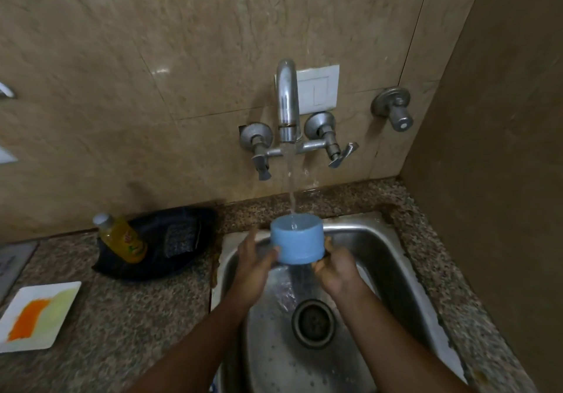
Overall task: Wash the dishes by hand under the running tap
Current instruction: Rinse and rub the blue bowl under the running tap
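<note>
Steel sink, wet, its near edge cut off by the frame; drain in view between two forearms. Above it, left hand and right hand grip a blue cup from either side, fingers curled against its wall; fingertips on the far side hidden. Cup is pale blue, plain, tilted slightly, mouth up under the stream; water spills off below. Left on the counter: stained white plate, then a black tray holding a yellow bottle and scrubber, label unreadable. Farthest, the tap, running.
</note>
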Demonstrator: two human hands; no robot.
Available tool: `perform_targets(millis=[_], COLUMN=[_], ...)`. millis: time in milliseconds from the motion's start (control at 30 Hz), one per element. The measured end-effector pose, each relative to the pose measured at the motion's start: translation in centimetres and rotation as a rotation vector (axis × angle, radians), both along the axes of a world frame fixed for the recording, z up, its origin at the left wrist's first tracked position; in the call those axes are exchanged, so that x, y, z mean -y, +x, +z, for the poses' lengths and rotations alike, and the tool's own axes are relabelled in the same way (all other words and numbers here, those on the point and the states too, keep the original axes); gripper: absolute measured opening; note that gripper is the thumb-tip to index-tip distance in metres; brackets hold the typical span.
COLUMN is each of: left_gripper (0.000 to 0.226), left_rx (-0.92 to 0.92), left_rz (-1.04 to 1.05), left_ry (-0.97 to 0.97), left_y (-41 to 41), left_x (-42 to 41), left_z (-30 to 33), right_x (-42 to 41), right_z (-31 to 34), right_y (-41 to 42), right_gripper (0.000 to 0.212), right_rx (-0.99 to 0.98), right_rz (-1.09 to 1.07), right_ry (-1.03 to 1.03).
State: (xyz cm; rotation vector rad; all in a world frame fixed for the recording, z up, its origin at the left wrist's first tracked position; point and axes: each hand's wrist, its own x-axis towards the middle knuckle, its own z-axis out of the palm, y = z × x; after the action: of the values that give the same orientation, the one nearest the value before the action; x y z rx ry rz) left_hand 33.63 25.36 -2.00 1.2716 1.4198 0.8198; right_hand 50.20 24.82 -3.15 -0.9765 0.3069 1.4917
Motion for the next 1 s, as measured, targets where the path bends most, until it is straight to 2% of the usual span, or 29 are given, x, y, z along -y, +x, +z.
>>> perform_targets(millis=[33, 67, 133, 300, 367, 400, 500, 533, 633, 700, 767, 800, 833, 900, 933, 967, 1000], left_gripper=[0.047, 0.039, 0.047, 0.043, 0.040, 0.038, 0.041, 0.044, 0.038, 0.032, 0.034, 0.036, 0.037, 0.040, 0.041, 0.042, 0.042], left_rx=[0.194, 0.359, 0.561, 0.836, 0.817, 0.793, 0.598, 0.518, 0.266, 0.166, 0.157, 0.162, 0.145, 0.045, 0.017, 0.012, 0.040], left_rz=[0.135, 0.180, 0.157, 0.299, 0.362, 0.388, 0.443, 0.449, 0.433, 0.477, 0.504, 0.504, 0.475, 0.407, 0.409, 0.439, 0.480], left_ry=[-0.206, -0.390, -0.595, -0.549, -0.569, -0.562, -0.493, -0.459, -0.320, -0.271, -0.268, -0.265, -0.264, -0.264, -0.257, -0.253, -0.246], left_y=[0.4, 0.6, 1.1, 3.4, 4.2, 4.4, 4.7, 4.9, 5.7, 6.1, 5.7, 5.4, 5.3, 5.6, 5.7, 5.8, 5.8], left_x=[-0.2, -0.6, -0.9, -2.2, -2.8, -3.0, -3.9, -4.1, -3.8, -3.8, -4.0, -4.1, -4.2, -3.8, -3.5, -3.4, -3.5], left_z=[0.3, 0.4, 0.9, 2.0, 2.6, 2.8, 3.1, 3.1, 3.5, 3.7, 3.6, 3.7, 3.7, 3.7, 3.6, 3.7, 3.9], right_x=[-0.1, -0.1, 0.0, 0.2, 0.4, 0.4, 0.2, -0.1, -0.2, 0.2, 0.1, -0.7, -1.7, -3.6, -4.5, -4.8, -4.7], right_z=[0.1, 0.1, 0.4, 0.3, 0.6, 0.8, 1.1, 1.2, 1.7, 2.4, 3.1, 3.2, 3.3, 4.7, 5.0, 5.5, 5.5], right_y=[0.2, 0.3, 0.2, -1.1, -1.1, -0.8, 0.5, 0.8, -0.4, -2.1, -2.5, -2.0, -1.0, 0.3, 0.2, -0.4, -1.5], right_gripper=[0.034, 0.032, 0.029, 0.033, 0.031, 0.028, 0.026, 0.028, 0.071, 0.077, 0.072, 0.067, 0.059, 0.044, 0.040, 0.038, 0.039], right_rx=[-0.030, -0.058, -0.084, -0.095, 0.029, 0.156, 0.694, 0.880, 1.430, 1.697, 1.915, 1.967, 1.935, 1.547, 1.437, 1.475, 1.690], right_rz=[-0.032, -0.064, -0.085, -0.052, 0.008, 0.047, 0.066, 0.071, 0.387, 0.472, 0.493, 0.521, 0.564, 0.582, 0.545, 0.515, 0.486], right_ry=[0.003, 0.014, 0.020, -0.037, -0.051, -0.080, -0.125, -0.089, 0.125, 0.292, 0.405, 0.445, 0.424, 0.191, 0.106, 0.092, 0.161])
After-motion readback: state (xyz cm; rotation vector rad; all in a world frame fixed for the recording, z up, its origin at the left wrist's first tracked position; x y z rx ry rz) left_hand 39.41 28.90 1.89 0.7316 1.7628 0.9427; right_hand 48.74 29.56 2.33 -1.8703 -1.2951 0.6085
